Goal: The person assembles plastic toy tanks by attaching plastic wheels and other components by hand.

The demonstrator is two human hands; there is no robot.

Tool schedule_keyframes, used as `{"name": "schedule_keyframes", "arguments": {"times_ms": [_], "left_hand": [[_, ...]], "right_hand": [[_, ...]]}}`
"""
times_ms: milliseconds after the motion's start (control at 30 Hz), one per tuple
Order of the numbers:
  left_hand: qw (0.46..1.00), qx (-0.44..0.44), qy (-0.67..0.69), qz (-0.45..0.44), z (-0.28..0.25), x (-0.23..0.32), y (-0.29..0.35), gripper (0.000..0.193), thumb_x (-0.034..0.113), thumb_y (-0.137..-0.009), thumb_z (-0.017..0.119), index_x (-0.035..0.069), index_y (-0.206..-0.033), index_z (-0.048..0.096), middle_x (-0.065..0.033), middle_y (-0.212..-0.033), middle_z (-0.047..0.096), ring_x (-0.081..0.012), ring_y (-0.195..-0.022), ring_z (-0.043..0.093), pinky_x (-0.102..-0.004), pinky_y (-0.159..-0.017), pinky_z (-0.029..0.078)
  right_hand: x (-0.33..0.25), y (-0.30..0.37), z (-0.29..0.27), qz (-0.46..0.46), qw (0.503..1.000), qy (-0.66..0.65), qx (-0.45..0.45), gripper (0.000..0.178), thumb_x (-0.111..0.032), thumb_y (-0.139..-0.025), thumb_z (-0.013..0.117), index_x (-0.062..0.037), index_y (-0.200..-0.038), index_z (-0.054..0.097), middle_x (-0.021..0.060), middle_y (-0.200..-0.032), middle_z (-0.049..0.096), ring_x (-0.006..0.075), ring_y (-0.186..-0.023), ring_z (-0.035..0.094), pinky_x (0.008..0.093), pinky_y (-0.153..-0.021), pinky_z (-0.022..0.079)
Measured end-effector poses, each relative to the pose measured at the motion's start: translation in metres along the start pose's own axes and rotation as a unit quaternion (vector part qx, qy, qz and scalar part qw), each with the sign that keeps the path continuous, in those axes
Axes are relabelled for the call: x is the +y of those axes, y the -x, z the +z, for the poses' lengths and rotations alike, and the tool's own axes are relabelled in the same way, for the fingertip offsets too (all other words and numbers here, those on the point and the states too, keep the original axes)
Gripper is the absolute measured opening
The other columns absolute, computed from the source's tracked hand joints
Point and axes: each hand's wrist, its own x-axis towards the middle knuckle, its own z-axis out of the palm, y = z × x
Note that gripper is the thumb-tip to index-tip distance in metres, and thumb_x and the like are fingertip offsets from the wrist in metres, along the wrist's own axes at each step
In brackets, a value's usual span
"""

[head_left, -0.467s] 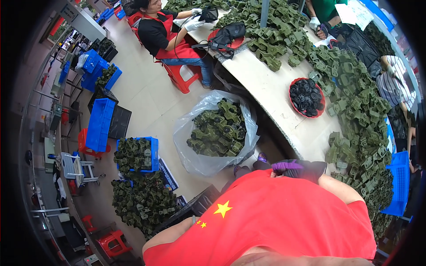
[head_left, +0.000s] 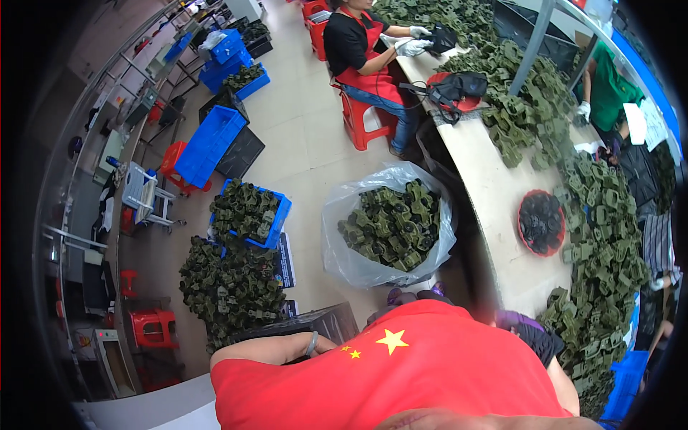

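Note:
My left hand (head_left: 325, 345) hangs at my side by the rim of a black crate (head_left: 333, 320), with a pale band at its wrist. My red shirt hides its fingers. On the other side, my right hand (head_left: 522, 329), in what looks like a purple and black glove, is low by the table's near edge. Its fingertips are blurred, and I cannot tell whether it holds anything. Ahead on the floor stands a clear plastic bag (head_left: 337, 247) filled with dark green moulded parts (head_left: 394, 222), some with black round pieces. More green parts (head_left: 602, 244) are heaped along the table (head_left: 494, 208).
A red bowl (head_left: 522, 236) of black round pieces sits on the table. Blue crates (head_left: 211, 147) and a pile of green parts (head_left: 229, 287) stand on the floor to the left. A seated co-worker (head_left: 362, 54) in a red apron handles a black object (head_left: 442, 37).
My view has turned, so the bag, table and crates appear farther right or lower. My right hand has shifted down and right in the picture. The co-worker still holds the black object.

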Motion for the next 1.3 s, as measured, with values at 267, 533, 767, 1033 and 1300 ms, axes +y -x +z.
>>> {"name": "schedule_keyframes", "arguments": {"times_ms": [267,533,767,1033,1300], "left_hand": [[0.999,-0.021,0.045,0.005,0.009,-0.001,0.002,0.042,0.033,-0.103,0.066,0.01,-0.137,0.063,-0.009,-0.125,0.072,-0.0188,-0.111,0.069,-0.0357,-0.094,0.056],[0.997,-0.056,0.052,-0.019,0.002,0.007,0.014,0.044,0.034,-0.103,0.066,0.01,-0.139,0.062,-0.0088,-0.127,0.071,-0.0189,-0.112,0.069,-0.0355,-0.095,0.056],[0.989,-0.13,0.022,-0.069,-0.001,0.024,0.006,0.045,0.035,-0.103,0.066,0.01,-0.141,0.061,-0.0086,-0.129,0.071,-0.0189,-0.114,0.069,-0.0354,-0.096,0.056],[0.975,-0.185,0.001,-0.123,0.014,0.041,0.01,0.047,0.036,-0.103,0.066,0.011,-0.143,0.06,-0.0084,-0.131,0.07,-0.0189,-0.115,0.068,-0.0352,-0.097,0.056],[0.962,-0.211,-0.037,-0.172,0.069,0.085,0.032,0.049,0.036,-0.103,0.066,0.011,-0.145,0.06,-0.0083,-0.133,0.07,-0.019,-0.117,0.068,-0.0351,-0.097,0.056]], "right_hand": [[0.062,0.062,0.007,0.007,0.999,0.001,-0.037,0.025,-0.022,-0.096,0.073,-0.0025,-0.111,0.07,0.0089,-0.099,0.072,0.0181,-0.094,0.069,0.0327,-0.084,0.055],[0.167,0.162,0.031,0.026,0.998,-0.033,-0.042,0.026,-0.022,-0.095,0.074,-0.0032,-0.112,0.071,0.0085,-0.099,0.073,0.0179,-0.093,0.069,0.0323,-0.082,0.055],[0.138,0.17,0.031,0.08,0.993,-0.091,-0.005,0.027,-0.023,-0.093,0.074,-0.0039,-0.112,0.072,0.0082,-0.1,0.074,0.0176,-0.093,0.07,0.0319,-0.081,0.055],[0.071,0.119,-0.015,0.117,0.981,-0.154,0.019,0.028,-0.023,-0.092,0.075,-0.0046,-0.113,0.073,0.0078,-0.1,0.074,0.0173,-0.092,0.07,0.0315,-0.079,0.055],[0.071,0.153,-0.033,0.103,0.965,-0.092,0.225,0.02,-0.02,-0.091,0.074,-0.0045,-0.101,0.069,0.0085,-0.094,0.073,0.0216,-0.087,0.068,0.0369,-0.08,0.054]]}}
